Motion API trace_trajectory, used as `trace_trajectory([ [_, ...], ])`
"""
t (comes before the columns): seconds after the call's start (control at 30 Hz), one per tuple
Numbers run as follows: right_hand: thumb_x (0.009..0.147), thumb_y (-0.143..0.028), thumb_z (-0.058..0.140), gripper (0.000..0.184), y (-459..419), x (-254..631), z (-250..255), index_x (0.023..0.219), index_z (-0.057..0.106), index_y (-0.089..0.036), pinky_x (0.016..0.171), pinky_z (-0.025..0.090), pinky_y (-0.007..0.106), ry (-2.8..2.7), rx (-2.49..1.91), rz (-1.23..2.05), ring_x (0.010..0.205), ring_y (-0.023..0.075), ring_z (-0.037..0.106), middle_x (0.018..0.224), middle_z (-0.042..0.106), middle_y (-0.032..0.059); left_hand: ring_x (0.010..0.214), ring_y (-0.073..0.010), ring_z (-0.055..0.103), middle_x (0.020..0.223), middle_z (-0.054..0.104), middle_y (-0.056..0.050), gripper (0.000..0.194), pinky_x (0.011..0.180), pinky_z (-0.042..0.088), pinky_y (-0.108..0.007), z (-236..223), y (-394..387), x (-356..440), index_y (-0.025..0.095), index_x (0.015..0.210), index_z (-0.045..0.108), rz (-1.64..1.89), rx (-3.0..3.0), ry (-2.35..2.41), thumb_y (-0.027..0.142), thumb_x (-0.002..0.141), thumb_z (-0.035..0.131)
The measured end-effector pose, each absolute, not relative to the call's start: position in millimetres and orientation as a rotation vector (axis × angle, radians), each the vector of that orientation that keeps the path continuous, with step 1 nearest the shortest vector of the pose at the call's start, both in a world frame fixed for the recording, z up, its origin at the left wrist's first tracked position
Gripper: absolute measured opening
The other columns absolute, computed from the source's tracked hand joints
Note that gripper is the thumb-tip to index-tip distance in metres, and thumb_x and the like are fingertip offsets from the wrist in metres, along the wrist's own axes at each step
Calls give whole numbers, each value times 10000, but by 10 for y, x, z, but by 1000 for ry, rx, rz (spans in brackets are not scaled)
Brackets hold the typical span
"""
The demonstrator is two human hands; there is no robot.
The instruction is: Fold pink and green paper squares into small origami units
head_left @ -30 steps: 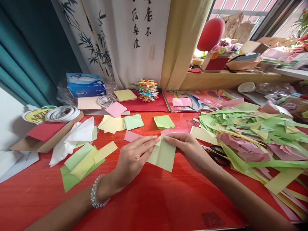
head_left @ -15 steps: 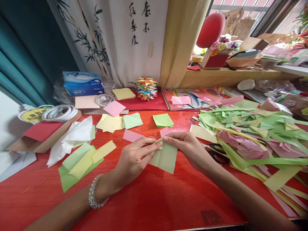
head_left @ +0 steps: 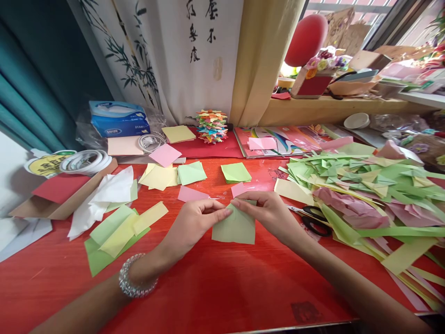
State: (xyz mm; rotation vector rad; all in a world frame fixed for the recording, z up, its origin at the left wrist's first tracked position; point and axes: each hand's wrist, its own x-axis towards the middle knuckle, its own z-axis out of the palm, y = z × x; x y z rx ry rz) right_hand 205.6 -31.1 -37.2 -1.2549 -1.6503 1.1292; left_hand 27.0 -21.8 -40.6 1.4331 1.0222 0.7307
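A pale green sheet of paper (head_left: 234, 228) hangs from the fingertips of both hands above the red table (head_left: 194, 287). Its upper edge is pinched by my left hand (head_left: 194, 222), which has a clear beaded bracelet (head_left: 137, 278) at the wrist. Close beside it, my right hand (head_left: 266, 211) is closed on the same edge with thumb and fingers. Part of the sheet's top is hidden behind the fingers. Just beyond the hands lie small pink pieces of paper (head_left: 192, 194) and a stack of bright green squares (head_left: 236, 173).
Black-handled scissors (head_left: 314, 220) lie right of my right hand, against a heap of green paper strips (head_left: 361, 176). Yellow and green sheets (head_left: 120, 234) lie to the left. Behind stand a cardboard tray (head_left: 62, 204), a blue tissue pack (head_left: 120, 119) and a colourful folded-paper piece (head_left: 212, 127).
The green sheet has turned from a slanted, creased position to hang flatter and more level. My left fingers have drawn back slightly into a pinch with the thumb.
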Motion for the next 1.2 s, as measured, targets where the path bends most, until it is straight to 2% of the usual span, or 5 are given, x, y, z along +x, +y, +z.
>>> trace_trajectory([
  [0.27,820,-355,549,200,-316,2063,-368,784,656,-190,562,412,226,-1629,-1254,1187,655,125,540,791,640,15,743,-163,572,759,646,-23,179,671,438,-270,-376,-228,253,167,742,663,656,1341,1016,331,781,605],
  [0.43,820,-307,561,155,-339,2068,-357,782,656,-191,568,407,207,-1718,-1270,1091,680,114,548,786,649,0,734,-147,526,765,606,-6,186,664,395,-256,-367,-215,265,165,778,636,598,1442,1023,349,774,608],
  [0.6,821,-279,559,156,-372,2024,-349,744,657,-187,509,361,198,-1826,-1316,1007,590,90,513,702,649,-21,614,-112,418,622,469,38,211,561,310,-232,-419,-220,263,164,649,541,619,1537,1059,324,777,590],
  [0.9,825,-268,542,159,-366,2042,-300,735,639,-180,528,381,208,-1806,-1311,967,630,108,538,731,654,-9,583,-105,368,615,422,49,271,529,270,-229,-276,-217,239,167,627,486,482,1568,1077,372,783,571],
  [1.2,819,-319,550,184,-352,2063,-326,734,639,-182,521,363,211,-1741,-1357,981,619,105,506,718,640,-10,731,-153,499,742,547,14,215,645,362,-265,-339,-177,184,182,756,584,467,1593,1046,393,793,565],
])
